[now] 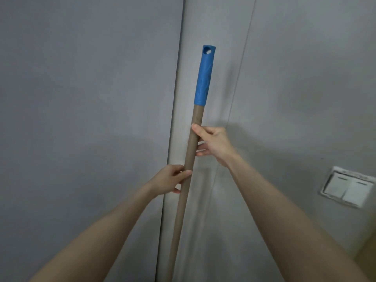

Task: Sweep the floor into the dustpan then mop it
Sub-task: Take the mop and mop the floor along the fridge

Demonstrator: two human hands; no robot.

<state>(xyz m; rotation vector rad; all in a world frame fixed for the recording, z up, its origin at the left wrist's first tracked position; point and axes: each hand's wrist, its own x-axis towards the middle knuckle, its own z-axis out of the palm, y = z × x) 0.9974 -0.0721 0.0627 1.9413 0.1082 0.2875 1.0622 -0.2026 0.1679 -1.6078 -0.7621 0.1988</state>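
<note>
A long tan handle (184, 200) with a blue plastic grip cap (204, 76) stands nearly upright in front of a grey wall. Its lower end runs out of the bottom of the frame, so its head is hidden. My right hand (211, 144) grips the handle a little below the blue cap, thumb across the front. My left hand (169, 180) holds the handle lower down, fingers curled round it from the left. No floor, dustpan or mop head is in view.
A grey wall (81, 98) fills the view, with a vertical corner edge (175, 119) just behind the handle. A white double light switch (347, 189) sits on the wall at the right.
</note>
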